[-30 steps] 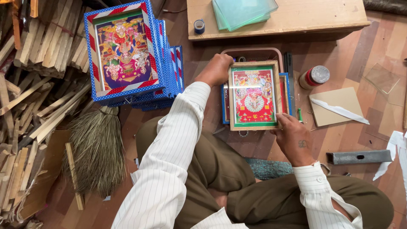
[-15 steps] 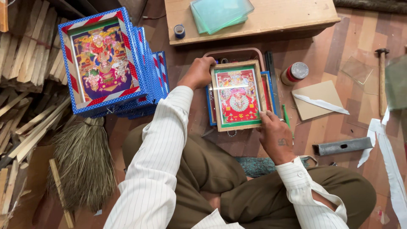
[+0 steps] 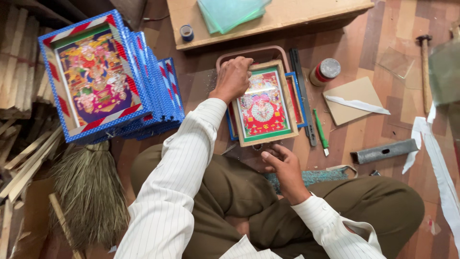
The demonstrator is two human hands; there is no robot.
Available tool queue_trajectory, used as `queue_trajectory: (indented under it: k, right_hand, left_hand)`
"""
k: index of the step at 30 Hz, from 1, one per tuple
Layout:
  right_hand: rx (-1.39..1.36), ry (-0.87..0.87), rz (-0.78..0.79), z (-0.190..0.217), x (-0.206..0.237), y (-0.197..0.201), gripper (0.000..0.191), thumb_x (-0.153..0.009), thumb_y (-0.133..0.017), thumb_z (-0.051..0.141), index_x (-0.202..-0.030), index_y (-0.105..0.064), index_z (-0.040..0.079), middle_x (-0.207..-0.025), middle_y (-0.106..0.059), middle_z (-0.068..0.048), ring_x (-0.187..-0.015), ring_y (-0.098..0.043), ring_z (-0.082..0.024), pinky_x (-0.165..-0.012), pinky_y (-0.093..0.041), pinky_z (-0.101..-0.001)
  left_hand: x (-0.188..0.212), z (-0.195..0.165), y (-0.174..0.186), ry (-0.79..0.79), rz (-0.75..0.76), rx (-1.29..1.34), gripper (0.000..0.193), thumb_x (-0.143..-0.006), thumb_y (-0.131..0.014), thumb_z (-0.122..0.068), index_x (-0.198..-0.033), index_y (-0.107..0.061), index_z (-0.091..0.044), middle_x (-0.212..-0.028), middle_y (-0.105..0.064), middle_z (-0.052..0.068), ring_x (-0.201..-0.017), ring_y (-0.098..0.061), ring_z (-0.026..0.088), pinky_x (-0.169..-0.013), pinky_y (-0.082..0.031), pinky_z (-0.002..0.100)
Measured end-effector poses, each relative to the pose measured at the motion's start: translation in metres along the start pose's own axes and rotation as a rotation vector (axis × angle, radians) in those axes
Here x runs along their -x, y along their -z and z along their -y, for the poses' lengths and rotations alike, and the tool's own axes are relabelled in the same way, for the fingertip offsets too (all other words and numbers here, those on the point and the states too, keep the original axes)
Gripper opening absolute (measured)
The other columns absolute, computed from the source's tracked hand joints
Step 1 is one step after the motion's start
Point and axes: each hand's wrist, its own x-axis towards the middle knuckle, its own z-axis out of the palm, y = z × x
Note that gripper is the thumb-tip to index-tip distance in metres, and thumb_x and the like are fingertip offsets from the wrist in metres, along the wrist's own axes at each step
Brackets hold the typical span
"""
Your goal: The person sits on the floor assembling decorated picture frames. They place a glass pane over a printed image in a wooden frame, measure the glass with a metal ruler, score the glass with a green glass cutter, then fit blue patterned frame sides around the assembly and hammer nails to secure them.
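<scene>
A small wood-framed picture (image 3: 264, 106) with a red and green print lies on the floor in front of my crossed legs, on top of a blue-framed one. My left hand (image 3: 233, 76) rests on its top left corner, fingers curled over the frame edge. My right hand (image 3: 283, 166) hovers just below the frame's bottom edge, fingers bent, and a small dark item sits by the fingertips; I cannot tell whether the hand holds it.
A stack of blue-framed pictures (image 3: 103, 79) leans at left beside wood strips (image 3: 21, 72) and a broom (image 3: 88, 192). A low board (image 3: 268, 17) holds glass sheets (image 3: 232, 12). A jar (image 3: 326, 71), green pen (image 3: 320, 130), metal bar (image 3: 383, 151), hammer (image 3: 424, 67) and cardboard (image 3: 354, 98) lie right.
My right hand has slid from the frame's right side down to below its bottom edge. My left hand stays at the top left corner. The view has shifted.
</scene>
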Motion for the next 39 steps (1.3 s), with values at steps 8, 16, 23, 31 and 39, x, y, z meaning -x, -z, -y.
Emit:
queue_trajectory:
  k: [8, 16, 23, 31, 39]
  right_hand:
    - [-0.017, 0.096, 0.029, 0.007, 0.005, -0.001, 0.049, -0.089, -0.071, 0.015, -0.133, -0.061, -0.002, -0.117, -0.072, -0.005, -0.098, -0.067, -0.010, -0.078, -0.054, -0.0253]
    - [0.000, 0.334, -0.068, 0.016, -0.020, 0.027, 0.040, -0.092, -0.073, 0.011, -0.129, -0.067, -0.004, -0.114, -0.071, -0.005, -0.098, -0.063, -0.011, -0.086, -0.051, -0.0266]
    - [0.258, 0.258, -0.064, 0.062, -0.097, 0.071, 0.035, -0.093, -0.066, 0.007, -0.126, -0.070, -0.005, -0.100, -0.073, -0.006, -0.082, -0.062, -0.012, -0.072, -0.050, -0.0277]
    - [0.475, 0.330, -0.099, 0.079, -0.121, 0.069, 0.032, -0.089, -0.062, 0.002, -0.119, -0.071, -0.009, -0.102, -0.076, -0.012, -0.087, -0.069, -0.016, -0.078, -0.054, -0.0292]
    - [0.589, 0.374, -0.182, 0.085, -0.141, 0.062, 0.039, -0.085, -0.062, 0.002, -0.122, -0.070, -0.007, -0.104, -0.077, -0.017, -0.089, -0.072, -0.018, -0.080, -0.056, -0.0309]
  left_hand:
    - [-0.005, -0.006, 0.004, 0.108, 0.036, 0.044, 0.025, -0.089, -0.065, -0.007, -0.112, -0.076, -0.006, -0.110, -0.073, 0.021, -0.104, -0.069, 0.038, -0.098, -0.051, 0.045]
    - [0.026, -0.014, 0.025, 0.249, -0.255, 0.070, 0.020, -0.084, -0.067, -0.010, -0.099, -0.078, -0.006, -0.101, -0.075, 0.021, -0.100, -0.070, 0.040, -0.090, -0.053, 0.048]
    - [0.094, -0.020, 0.018, 0.568, -0.374, 0.319, 0.025, -0.085, -0.062, -0.013, -0.103, -0.078, -0.007, -0.102, -0.075, 0.020, -0.096, -0.073, 0.038, -0.088, -0.055, 0.044]
    - [0.121, -0.011, -0.024, 0.677, -0.483, 0.417, 0.030, -0.081, -0.064, -0.011, -0.108, -0.076, -0.005, -0.102, -0.075, 0.022, -0.096, -0.074, 0.036, -0.088, -0.056, 0.042]
    - [0.124, -0.005, -0.038, 0.687, -0.403, 0.325, 0.029, -0.078, -0.061, -0.009, -0.100, -0.079, -0.004, -0.100, -0.073, 0.025, -0.096, -0.070, 0.042, -0.089, -0.054, 0.046]
